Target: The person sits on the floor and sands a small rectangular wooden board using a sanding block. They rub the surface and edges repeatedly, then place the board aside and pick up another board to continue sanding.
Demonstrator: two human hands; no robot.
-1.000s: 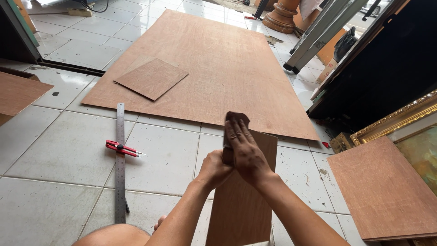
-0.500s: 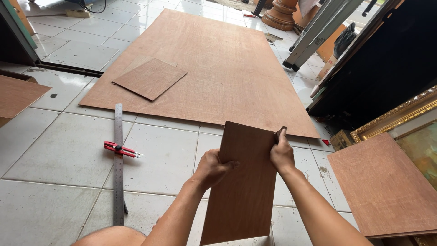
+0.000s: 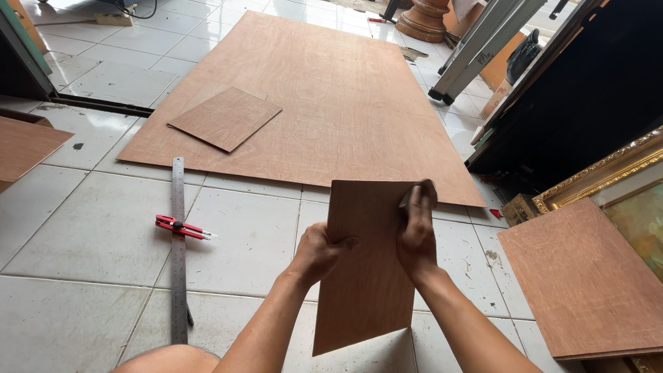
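Two hands on one piece here: I've got a narrow plywood panel (image 3: 369, 276) held up off the tiled floor (image 3: 83, 228), tilted so its face looks back at me. Left hand (image 3: 319, 252) is curled shut on the panel's left edge about halfway up, thumb lying across the front face. Right hand (image 3: 418, 231) is closed near the top right corner, fingers wrapped round the edge, and it looks like it's pinching something small and pale against that corner, but I can't tell what it is.

Just beyond the grip, past the panel's top edge, a big plywood sheet (image 3: 331, 97) lies flat on the floor, with a small square offcut (image 3: 224, 117) sitting on its near left part. Well off to the left of my left hand there's a long steel ruler (image 3: 179, 249) lying on the tiles, and a red utility knife (image 3: 183, 227) resting across it. Over to the right of my right hand, another plywood board (image 3: 580, 276) lies flat, with a gold picture frame (image 3: 601, 169) right behind it. Further left, one more brown board (image 3: 24, 145) pokes into view at the edge.
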